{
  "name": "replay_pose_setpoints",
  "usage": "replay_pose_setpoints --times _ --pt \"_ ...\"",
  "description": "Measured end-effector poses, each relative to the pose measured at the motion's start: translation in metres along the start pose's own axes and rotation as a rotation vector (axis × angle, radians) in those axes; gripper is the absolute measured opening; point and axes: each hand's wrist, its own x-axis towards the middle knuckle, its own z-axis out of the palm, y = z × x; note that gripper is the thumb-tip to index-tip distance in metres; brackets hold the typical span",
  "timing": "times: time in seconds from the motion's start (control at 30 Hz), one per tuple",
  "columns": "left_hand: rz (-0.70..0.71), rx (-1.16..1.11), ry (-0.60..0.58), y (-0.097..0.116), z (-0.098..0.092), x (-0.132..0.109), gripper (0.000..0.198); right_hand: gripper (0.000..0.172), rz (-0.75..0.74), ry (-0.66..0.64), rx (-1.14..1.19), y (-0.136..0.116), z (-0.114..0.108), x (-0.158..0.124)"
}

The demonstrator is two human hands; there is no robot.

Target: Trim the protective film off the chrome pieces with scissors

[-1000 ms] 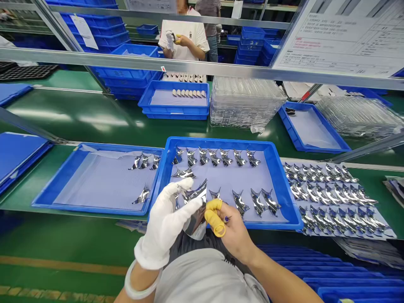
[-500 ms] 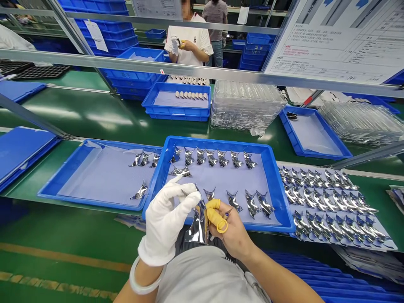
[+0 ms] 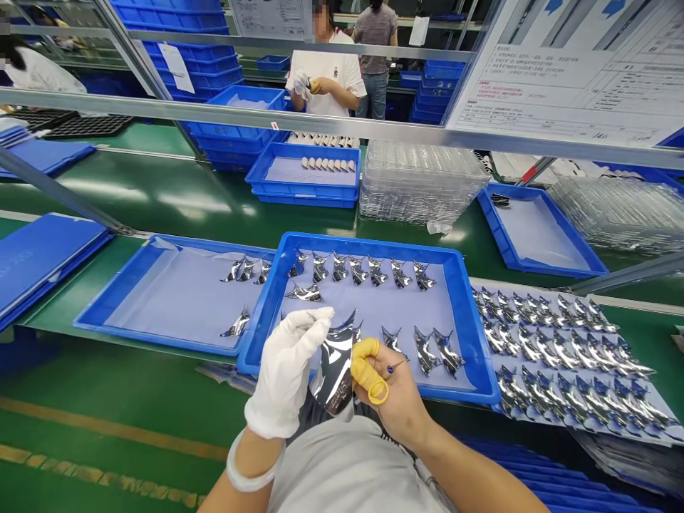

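A mirror-bright curved metal piece [image 3: 335, 370] with pointed corners is held upright before my body, over the near edge of a blue tray [image 3: 478, 342]. My left hand [image 3: 283, 374], in a white glove, is closed on its upper left corner. My right hand [image 3: 387, 388] wears yellow finger covers and pinches the piece's right edge. A small thin pointed item [image 3: 392, 368] with a dark blue spot sticks out between the right fingers; its kind cannot be made out. More such pieces lie on the tray's pale lining, such as one curved metal piece [image 3: 426, 353] beside my right hand.
Left stands a second blue tray [image 3: 160, 299] with several pieces. Rows of pieces cover a white sheet [image 3: 660, 406] at right. Clear plastic trays [image 3: 417, 185] are stacked behind. A metal rail [image 3: 331, 125] crosses ahead, with a co-worker [image 3: 325, 78] beyond it.
The metal piece has been turned in my hands, so its broad shiny face and pointed top now show more. My left hand has shifted slightly right. The view has moved a little.
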Motion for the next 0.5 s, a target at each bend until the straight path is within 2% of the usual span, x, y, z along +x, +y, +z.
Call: replay_pose_setpoints --times 0.13,0.3,0.5 --pt "0.004 0.032 0.021 0.002 0.003 0.001 0.030 0.047 0.003 -0.013 -0.015 -0.002 -0.002 0.002" --pt "-0.004 0.065 0.039 0.002 0.002 0.002 0.033 0.042 0.009 -0.018 -0.015 0.000 -0.003 0.003" --pt "0.031 0.095 -0.070 -0.016 -0.003 -0.001 0.028 0.036 0.033 0.003 0.004 -0.002 0.002 0.004"
